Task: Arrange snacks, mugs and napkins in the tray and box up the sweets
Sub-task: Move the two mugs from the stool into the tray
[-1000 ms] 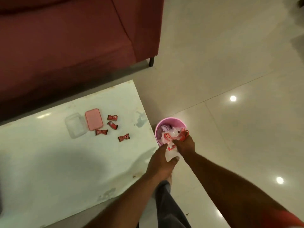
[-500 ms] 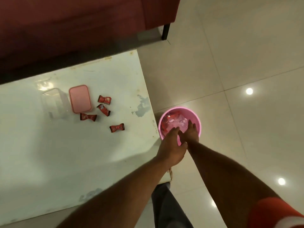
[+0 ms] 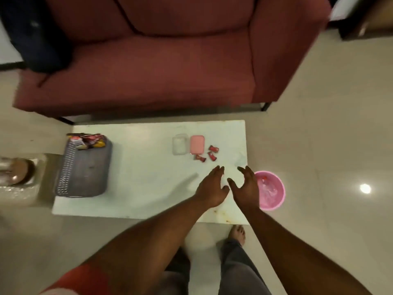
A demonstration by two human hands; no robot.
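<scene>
Three red-wrapped sweets (image 3: 207,155) lie on the white table (image 3: 138,188), just right of a pink lid (image 3: 197,144) and a clear box (image 3: 180,144). At the table's left end stands a grey tray (image 3: 83,173) with snack packets (image 3: 89,141) at its far end. My left hand (image 3: 211,187) and my right hand (image 3: 246,186) hover side by side over the table's right part, fingers relaxed and empty, a little nearer to me than the sweets.
A pink bin (image 3: 269,190) with wrappers inside stands on the floor at the table's right edge. A maroon sofa (image 3: 159,56) fills the far side. A low stand with a brown object (image 3: 19,171) sits left of the table. My feet are under the near edge.
Both hands have come out of the pink bin and moved left over the table, empty. The view has pulled back, showing the whole table and tray.
</scene>
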